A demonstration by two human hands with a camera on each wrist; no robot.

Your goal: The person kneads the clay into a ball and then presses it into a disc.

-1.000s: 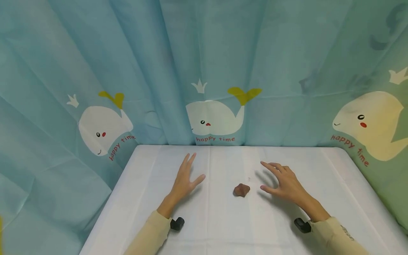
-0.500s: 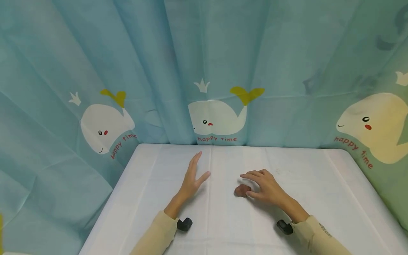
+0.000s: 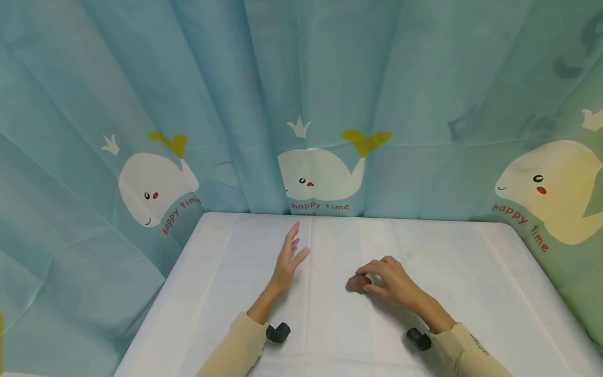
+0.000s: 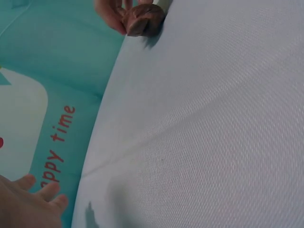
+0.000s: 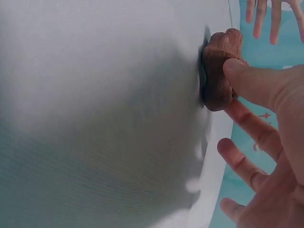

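A small reddish-brown lump (image 3: 358, 284) with rounded knobs, of a clay-like look, lies on the white table a little right of the middle. My right hand (image 3: 395, 283) pinches it, thumb on the near side and index finger on the far side. In the right wrist view the thumb presses the lump (image 5: 217, 78) while the other fingers stay spread below, and a dark shadow lies right along its underside. My left hand (image 3: 285, 268) is held over the table to the left of the lump, fingers extended and thumb apart, with nothing in it.
The white cloth-covered table (image 3: 330, 335) has faint creases and rounded far corners. Behind it hangs a blue-green curtain (image 3: 235, 104) printed with white whales. A black wrist camera (image 3: 278, 333) sits at the left cuff, and another wrist camera (image 3: 419, 339) at the right cuff.
My right hand has moved left from beside the lump, and its thumb and index finger have taken hold of it. The left hand has shifted slightly right, still extended.
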